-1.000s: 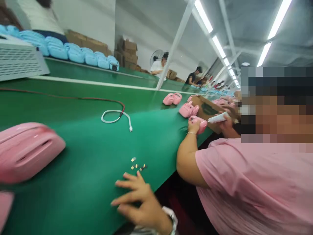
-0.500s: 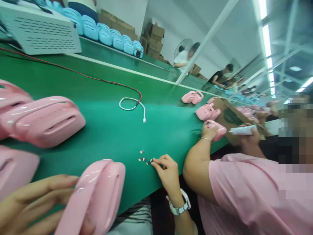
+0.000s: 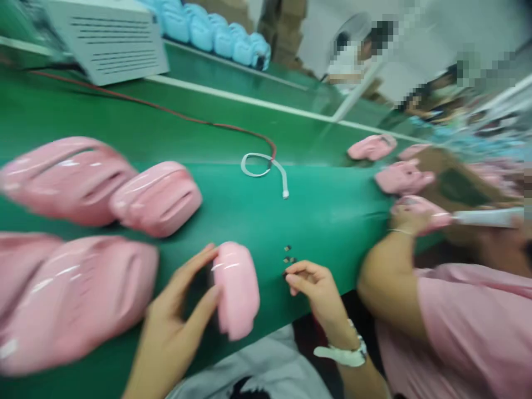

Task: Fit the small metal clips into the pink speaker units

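My left hand (image 3: 178, 310) grips a glossy pink plastic housing (image 3: 239, 291) by its left side, fingertips at the top and thumb lower down. The housing is held above the green table, its smooth narrow side facing up. Farther right, my right hand (image 3: 320, 288), with a pale watch on the wrist, is low over the table with thumb and forefinger pinched. A small dark chip shows at those fingertips, partly hidden. Just beyond them lie several small dark chips (image 3: 287, 259) with light ends, blurred by motion.
Several pink housings (image 3: 160, 199) sit at left. A red cable ending in a white plug (image 3: 285, 194) crosses the green table (image 3: 233, 216). Behind are a grey vented box (image 3: 112, 41) and blue housings (image 3: 224, 40). At right, a co-worker's arm (image 3: 386, 266) reaches over, holding a pink housing and a white tube.
The view has swung left. My left hand has brought the pink housing toward the middle and turned it. My right hand remains beside the chips, fingers pinched.
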Demonstrator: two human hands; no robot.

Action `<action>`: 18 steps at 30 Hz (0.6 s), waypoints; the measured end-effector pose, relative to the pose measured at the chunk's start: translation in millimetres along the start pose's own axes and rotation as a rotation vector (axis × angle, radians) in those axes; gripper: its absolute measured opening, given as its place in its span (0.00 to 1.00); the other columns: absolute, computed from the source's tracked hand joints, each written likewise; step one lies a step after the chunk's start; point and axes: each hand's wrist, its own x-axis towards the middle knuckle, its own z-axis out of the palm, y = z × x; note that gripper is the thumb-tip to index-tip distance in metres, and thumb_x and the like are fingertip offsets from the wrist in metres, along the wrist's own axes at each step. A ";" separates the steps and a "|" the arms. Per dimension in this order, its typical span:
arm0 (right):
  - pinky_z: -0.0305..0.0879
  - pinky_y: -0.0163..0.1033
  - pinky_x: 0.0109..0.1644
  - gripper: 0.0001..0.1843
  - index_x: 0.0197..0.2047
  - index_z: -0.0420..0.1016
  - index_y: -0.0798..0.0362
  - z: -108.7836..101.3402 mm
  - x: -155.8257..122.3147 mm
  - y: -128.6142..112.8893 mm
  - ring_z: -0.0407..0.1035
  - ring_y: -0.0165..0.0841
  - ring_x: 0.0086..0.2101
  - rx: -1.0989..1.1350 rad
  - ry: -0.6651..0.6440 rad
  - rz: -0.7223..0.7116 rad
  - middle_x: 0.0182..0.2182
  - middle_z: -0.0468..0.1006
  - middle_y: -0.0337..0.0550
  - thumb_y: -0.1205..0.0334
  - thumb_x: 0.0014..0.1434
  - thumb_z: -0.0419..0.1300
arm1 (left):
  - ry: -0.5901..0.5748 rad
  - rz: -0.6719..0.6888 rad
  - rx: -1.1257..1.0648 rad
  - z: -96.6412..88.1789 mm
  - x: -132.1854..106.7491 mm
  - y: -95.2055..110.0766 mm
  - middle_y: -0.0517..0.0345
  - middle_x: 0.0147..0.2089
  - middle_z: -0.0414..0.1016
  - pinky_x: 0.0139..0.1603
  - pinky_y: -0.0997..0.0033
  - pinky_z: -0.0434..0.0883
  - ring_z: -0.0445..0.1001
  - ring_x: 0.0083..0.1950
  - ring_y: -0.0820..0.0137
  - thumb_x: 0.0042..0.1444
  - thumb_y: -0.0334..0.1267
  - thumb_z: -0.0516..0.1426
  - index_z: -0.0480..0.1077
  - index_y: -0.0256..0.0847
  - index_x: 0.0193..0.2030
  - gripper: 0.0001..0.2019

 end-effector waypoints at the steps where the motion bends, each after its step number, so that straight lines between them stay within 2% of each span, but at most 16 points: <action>1: 0.67 0.36 0.26 0.14 0.26 0.78 0.49 5.4 1.5 -3.9 0.68 0.30 0.19 0.060 -0.068 0.025 0.19 0.75 0.37 0.50 0.42 0.72 | -0.024 -0.045 -0.051 2.3 -1.6 0.0 0.57 0.64 0.71 0.68 0.54 0.63 0.68 0.65 0.55 0.56 0.49 0.61 0.70 0.54 0.60 0.24; 3: 0.67 0.34 0.27 0.13 0.26 0.77 0.52 14.3 5.9 -12.2 0.69 0.29 0.21 0.172 -0.191 0.077 0.20 0.76 0.38 0.55 0.41 0.74 | -0.053 -0.087 -0.124 8.5 -3.8 -1.1 0.59 0.69 0.64 0.72 0.55 0.56 0.61 0.70 0.57 0.56 0.45 0.61 0.66 0.54 0.63 0.27; 5: 0.68 0.32 0.28 0.14 0.25 0.75 0.53 19.9 11.0 -21.2 0.71 0.28 0.22 0.249 -0.287 0.125 0.20 0.76 0.37 0.60 0.39 0.76 | -0.050 -0.087 -0.182 14.8 -4.3 -0.6 0.61 0.69 0.63 0.72 0.60 0.55 0.60 0.70 0.61 0.55 0.38 0.61 0.65 0.54 0.63 0.28; 7: 0.69 0.31 0.30 0.16 0.24 0.72 0.53 22.7 16.2 -29.8 0.72 0.28 0.23 0.287 -0.353 0.163 0.19 0.76 0.37 0.62 0.38 0.76 | -0.049 -0.076 -0.230 19.0 -3.5 2.2 0.62 0.66 0.67 0.68 0.66 0.59 0.65 0.66 0.65 0.54 0.33 0.59 0.65 0.54 0.62 0.28; 11: 0.70 0.31 0.30 0.18 0.22 0.69 0.53 24.1 28.4 -42.4 0.72 0.27 0.22 0.308 -0.505 0.234 0.19 0.76 0.35 0.64 0.37 0.76 | -0.092 -0.089 -0.300 21.1 1.3 6.2 0.63 0.58 0.72 0.57 0.74 0.67 0.71 0.56 0.68 0.52 0.31 0.57 0.68 0.53 0.58 0.25; 15: 0.69 0.31 0.27 0.18 0.22 0.68 0.53 23.9 36.6 -46.9 0.71 0.26 0.21 0.326 -0.646 0.298 0.18 0.76 0.35 0.66 0.37 0.76 | -0.074 -0.057 -0.276 20.9 4.3 2.4 0.64 0.56 0.72 0.57 0.73 0.66 0.70 0.56 0.67 0.52 0.31 0.57 0.69 0.54 0.55 0.23; 18: 0.69 0.31 0.27 0.19 0.22 0.68 0.53 24.7 38.4 -48.7 0.70 0.26 0.21 0.333 -0.692 0.305 0.19 0.77 0.35 0.65 0.35 0.77 | -0.039 -0.059 -0.235 22.0 2.4 -0.8 0.62 0.58 0.71 0.58 0.70 0.66 0.69 0.57 0.65 0.55 0.33 0.58 0.68 0.53 0.56 0.22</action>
